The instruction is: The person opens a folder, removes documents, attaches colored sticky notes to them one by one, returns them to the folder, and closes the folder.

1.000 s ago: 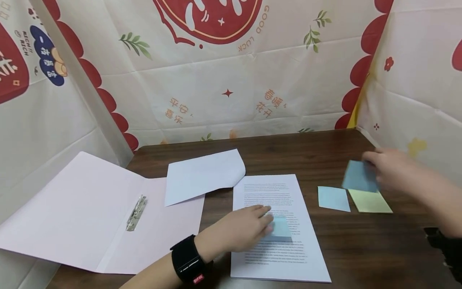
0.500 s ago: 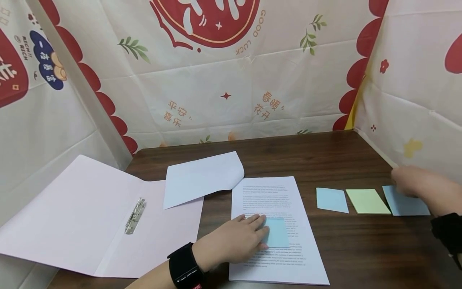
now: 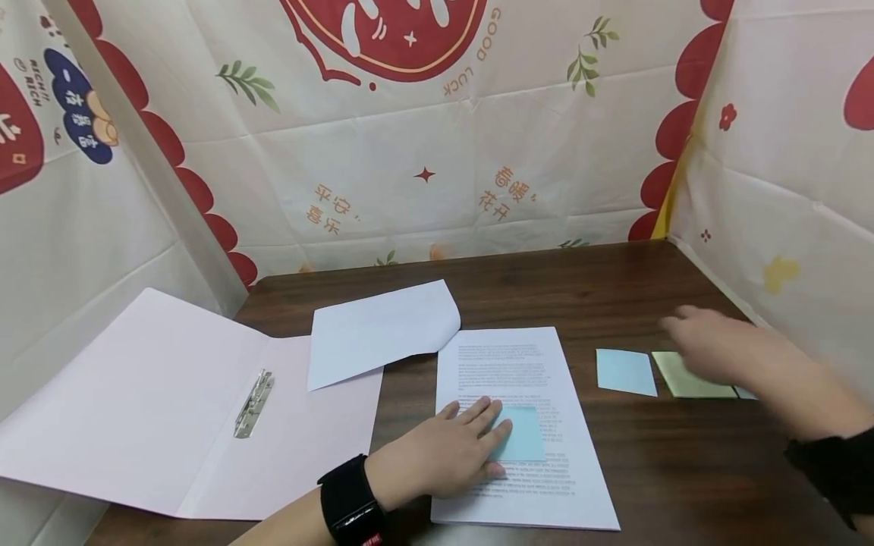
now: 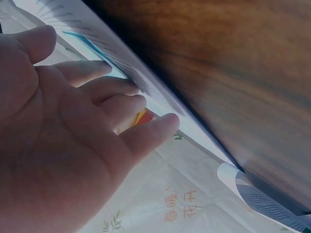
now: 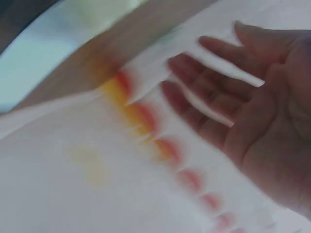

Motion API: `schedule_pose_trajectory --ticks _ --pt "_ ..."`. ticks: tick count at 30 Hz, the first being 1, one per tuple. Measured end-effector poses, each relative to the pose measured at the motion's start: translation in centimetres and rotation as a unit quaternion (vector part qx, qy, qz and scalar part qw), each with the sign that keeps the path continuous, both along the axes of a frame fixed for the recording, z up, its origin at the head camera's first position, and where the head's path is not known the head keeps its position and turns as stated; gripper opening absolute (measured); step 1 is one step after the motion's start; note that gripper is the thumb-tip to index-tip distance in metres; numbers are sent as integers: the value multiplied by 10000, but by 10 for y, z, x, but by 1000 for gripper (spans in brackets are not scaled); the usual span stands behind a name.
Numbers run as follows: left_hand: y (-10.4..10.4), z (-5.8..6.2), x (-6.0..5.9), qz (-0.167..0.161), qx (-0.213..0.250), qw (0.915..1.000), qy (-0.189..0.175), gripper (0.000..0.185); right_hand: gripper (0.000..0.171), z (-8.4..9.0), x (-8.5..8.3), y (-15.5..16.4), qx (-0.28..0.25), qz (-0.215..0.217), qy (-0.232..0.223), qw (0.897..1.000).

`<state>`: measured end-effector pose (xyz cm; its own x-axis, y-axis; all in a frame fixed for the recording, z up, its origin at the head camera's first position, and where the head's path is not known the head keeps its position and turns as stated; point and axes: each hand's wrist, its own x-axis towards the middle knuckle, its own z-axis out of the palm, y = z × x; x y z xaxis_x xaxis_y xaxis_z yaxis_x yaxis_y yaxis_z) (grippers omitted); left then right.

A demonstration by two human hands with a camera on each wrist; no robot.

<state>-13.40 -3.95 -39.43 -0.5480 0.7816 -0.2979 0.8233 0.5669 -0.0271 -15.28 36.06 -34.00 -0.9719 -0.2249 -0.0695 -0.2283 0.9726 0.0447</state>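
Observation:
Fingers spread, my left hand rests on the printed sheets and the edge of a light-blue sticky note pad. In the left wrist view the palm and slightly bent fingers of the left hand show beside the paper's edge. Over to the right, my right hand hovers above a pale-green sticky note and partly covers it. A darker blue note is mostly hidden by that arm. The right wrist view, blurred, shows the right hand with loosely extended fingers and nothing held.
A light-blue sticky note lies left of the green one. An open pale-pink folder with a metal clip spreads at the left. A white envelope overlaps folder and sheets. Patterned cloth walls surround the wooden table.
The right hand carried a blue note rightward, laid it beside the green one and released it, then moved back left above the green note. The left hand stayed on the pad, its fingers flattening.

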Motion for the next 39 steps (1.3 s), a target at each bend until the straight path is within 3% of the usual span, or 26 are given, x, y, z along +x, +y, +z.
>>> schedule_pose_trajectory --ticks 3,5,8,10,14,18,31,39 --pt "0 2 0 6 12 10000 7 70 35 3 14 -68 -467 740 463 9951" --pt "0 3 0 -3 2 10000 3 71 42 -1 27 -106 -666 1344 529 9873" --pt "1 2 0 -40 -38 10000 57 73 51 -12 45 -146 -801 1982 122 9768" --pt "2 0 1 -67 -25 10000 47 76 57 -20 53 -161 -826 2124 -378 9729" --pt "1 -2 0 -124 25 9998 -122 81 68 -36 59 -177 -749 2014 -1034 9712" --pt "0 -3 0 -175 35 9993 -330 80 76 -46 61 -183 -634 1870 -1287 9718" --pt "-5 -2 -4 -88 223 9991 -358 87 85 -45 60 -168 -808 1541 -1306 9760" --pt "-7 1 -4 -2 112 9996 -242 89 92 -46 64 -156 -681 1315 -1319 9801"
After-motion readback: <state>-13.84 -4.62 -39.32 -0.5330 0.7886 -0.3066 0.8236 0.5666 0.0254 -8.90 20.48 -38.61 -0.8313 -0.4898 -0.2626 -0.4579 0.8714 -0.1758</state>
